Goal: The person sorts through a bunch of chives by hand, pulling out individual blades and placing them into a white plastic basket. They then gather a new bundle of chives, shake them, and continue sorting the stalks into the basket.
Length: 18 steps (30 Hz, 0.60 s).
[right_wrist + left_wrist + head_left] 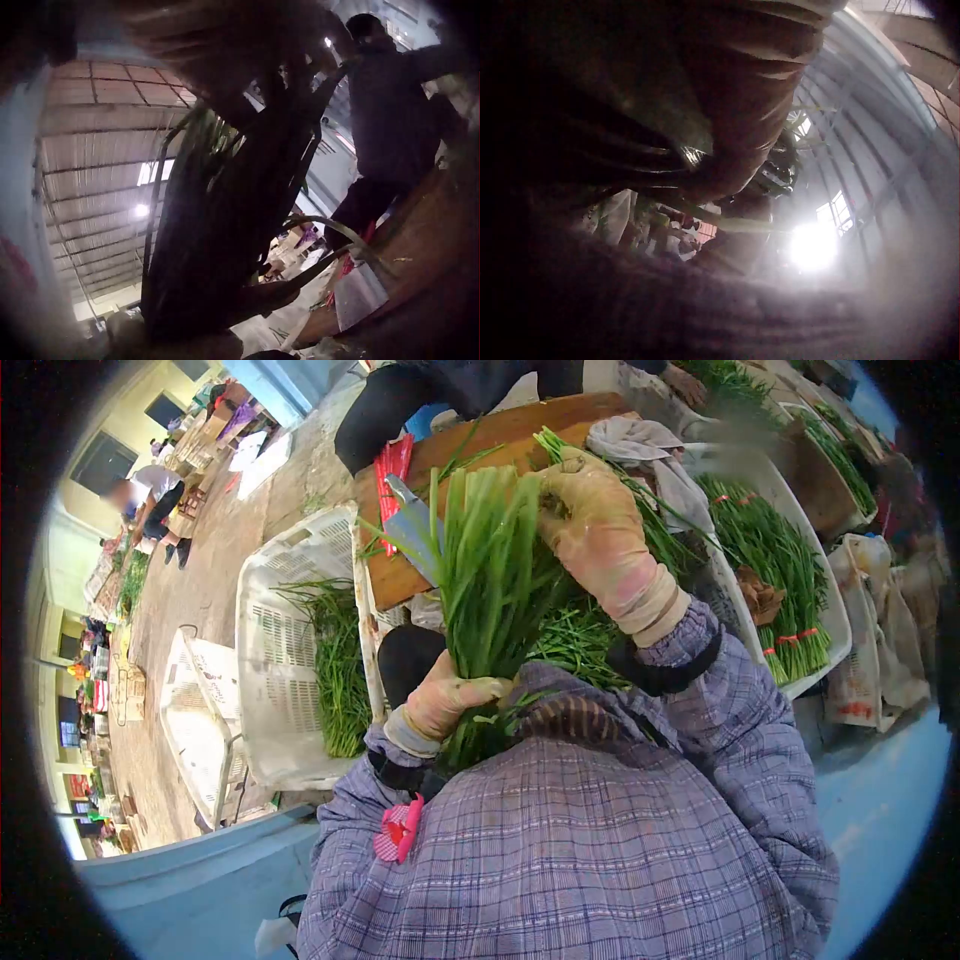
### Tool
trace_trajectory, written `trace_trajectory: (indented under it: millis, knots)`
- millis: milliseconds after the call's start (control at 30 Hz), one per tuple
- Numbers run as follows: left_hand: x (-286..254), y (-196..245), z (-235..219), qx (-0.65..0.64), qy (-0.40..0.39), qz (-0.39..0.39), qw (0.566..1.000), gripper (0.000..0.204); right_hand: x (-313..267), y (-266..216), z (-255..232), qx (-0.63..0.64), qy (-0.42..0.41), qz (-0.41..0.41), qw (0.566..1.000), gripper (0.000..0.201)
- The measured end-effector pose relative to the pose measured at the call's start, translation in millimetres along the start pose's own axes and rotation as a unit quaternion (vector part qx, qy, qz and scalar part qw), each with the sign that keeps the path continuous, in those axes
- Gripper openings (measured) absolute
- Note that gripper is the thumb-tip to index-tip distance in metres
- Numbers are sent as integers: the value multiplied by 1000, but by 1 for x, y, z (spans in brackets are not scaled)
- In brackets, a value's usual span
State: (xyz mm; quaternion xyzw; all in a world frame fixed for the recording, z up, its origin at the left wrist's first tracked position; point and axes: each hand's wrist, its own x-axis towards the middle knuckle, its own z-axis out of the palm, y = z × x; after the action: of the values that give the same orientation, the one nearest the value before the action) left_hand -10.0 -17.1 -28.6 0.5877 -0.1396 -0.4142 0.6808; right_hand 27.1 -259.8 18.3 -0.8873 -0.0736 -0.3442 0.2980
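A thick upright bunch of garlic chives (490,560) fills the middle of the head view. My gloved left hand (450,705) grips it low down, thumb across the front, close to my chest. At the upper right of the bunch is my gloved right hand (600,535), its fingers curled in against the leaves and holding some at the edge. The right wrist view shows the bunch (225,225) as a dark shape below the right hand. In the left wrist view, glove and sleeve hide most of the work.
Behind the bunch lies a wooden board (580,412) with a broad metal blade (412,538) and red strips (396,465). A white crate (285,595) with chives stands left; another crate (835,590) holds banded bundles (775,575) right. A person (455,385) is across the board.
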Motion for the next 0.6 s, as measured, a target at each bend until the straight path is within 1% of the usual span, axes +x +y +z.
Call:
trace_trajectory:
  millis: [33,67,133,167,200,267,300,333,367,400,433,500,533,567,600]
  knots:
    - [1,0,-1,-28,-1,14,1000,44,2,3,-1,40,17,-31,999,25]
    - [1,2,-1,-29,-2,14,999,44,3,4,-4,39,17,-31,999,25]
    - [0,10,-2,9,39,54,998,42,6,5,-16,101,164,-32,981,17]
    - [0,12,-6,8,39,53,998,42,11,15,-30,95,199,-30,975,16]
    - [0,14,-11,2,22,34,999,41,16,36,-47,91,232,-28,968,14]
    - [1,16,-18,-11,8,4,1000,39,5,111,-93,68,260,47,962,28]
    - [1,16,-20,-12,11,3,1000,39,5,110,-117,57,268,6,962,30]
    - [2,17,-21,-17,24,22,999,39,8,94,-146,45,276,-34,960,32]
    - [1,16,-21,-23,36,41,998,39,7,76,-168,67,295,9,953,32]
    - [3,7,-27,-74,43,20,996,39,4,63,-181,89,314,52,944,32]
    - [3,6,-29,-76,45,21,996,39,-2,61,-179,91,311,52,945,32]
    - [7,6,-32,-98,41,18,994,40,-15,60,-166,56,295,102,948,33]
    - [10,3,-36,-90,40,26,995,40,-20,46,-153,388,196,105,894,32]
    - [12,0,-38,-88,41,27,995,40,-25,37,-135,333,71,62,938,32]
    - [16,-1,-40,-40,50,36,997,40,-28,27,-117,269,-53,16,962,32]
